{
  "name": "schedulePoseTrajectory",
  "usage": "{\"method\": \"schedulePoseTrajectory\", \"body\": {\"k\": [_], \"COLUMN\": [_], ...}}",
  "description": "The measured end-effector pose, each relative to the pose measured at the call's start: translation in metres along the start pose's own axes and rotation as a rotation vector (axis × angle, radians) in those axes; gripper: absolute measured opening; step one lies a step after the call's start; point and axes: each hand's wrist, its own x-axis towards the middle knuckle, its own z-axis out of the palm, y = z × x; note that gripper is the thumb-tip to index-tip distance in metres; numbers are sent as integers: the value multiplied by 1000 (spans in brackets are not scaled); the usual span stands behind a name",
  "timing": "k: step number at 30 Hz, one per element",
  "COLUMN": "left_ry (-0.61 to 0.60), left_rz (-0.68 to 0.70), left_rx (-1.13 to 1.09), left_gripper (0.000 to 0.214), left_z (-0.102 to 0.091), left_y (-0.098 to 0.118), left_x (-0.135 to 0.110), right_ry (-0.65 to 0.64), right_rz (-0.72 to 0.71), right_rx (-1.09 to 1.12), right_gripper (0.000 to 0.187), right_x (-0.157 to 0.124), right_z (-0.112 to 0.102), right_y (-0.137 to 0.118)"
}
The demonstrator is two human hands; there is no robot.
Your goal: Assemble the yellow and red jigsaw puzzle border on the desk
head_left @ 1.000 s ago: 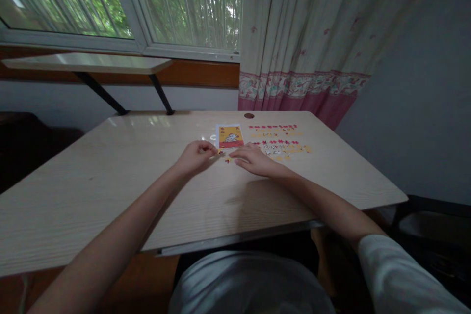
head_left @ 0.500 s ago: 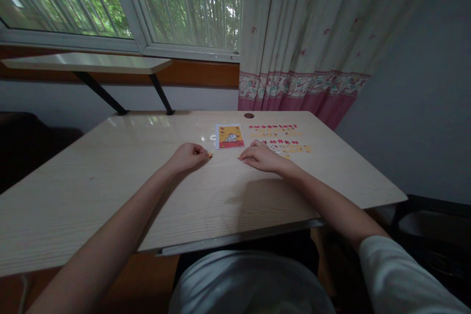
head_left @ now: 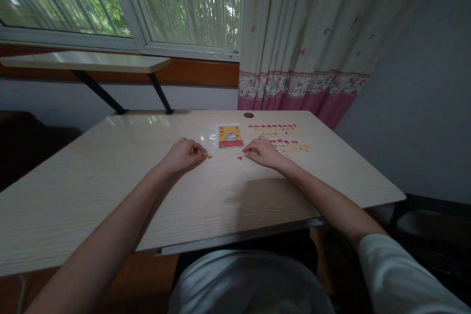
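A pale wood-grained bench [head_left: 206, 201] with a smooth, faintly glossy top fills the middle of the frame. At its centre lies a flat rectangular white-edged picture card [head_left: 230, 136], printed in yellow and red with a white animal figure. Right of it, small knobbed flat jigsaw pieces [head_left: 272, 126] in red, yellow and white run in rough horizontal rows; the right hand [head_left: 263, 152] covers part of the lower rows. Two more bits lie below the card's lower corners: a small yellow-and-dark-red piece [head_left: 209, 157] to the left, and a small dark-red-and-yellow piece [head_left: 240, 158] to the right. In the upper right hangs a pleated cream fabric curtain [head_left: 298, 34] with a patterned band and pink hem.

One second ago both hands were close together under the card, with bits between them; now they stand well apart. Half a second ago the right fingertips met the right-hand piece; now more of it shows, just below and left of them.

The left hand [head_left: 185, 154] has its thumb and forefinger pinched on the edge of the left-hand piece. The right fingers are curled, thumb and forefinger tips near each other; whether they hold anything cannot be told.
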Motion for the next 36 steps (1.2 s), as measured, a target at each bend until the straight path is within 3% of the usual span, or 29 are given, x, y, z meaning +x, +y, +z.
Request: {"method": "schedulePoseTrajectory", "body": {"k": [8,16,21,36], "left_ry": [-43,-55,-1,4], "left_rz": [60,66,54,70], "left_rx": [42,20,2,91], "left_gripper": [18,21,27,24], "left_z": [6,6,1,3], "left_y": [-8,-4,0,-11], "left_x": [3,3,0,1], "right_ry": [-67,-40,4,5], "right_rz": [40,79,96,117], "right_rx": [-32,-31,-48,-103], "right_gripper": [16,14,16,20], "right_x": [3,4,3,2], "right_z": [4,4,0,-2], "right_y": [-11,2,9,19]}}
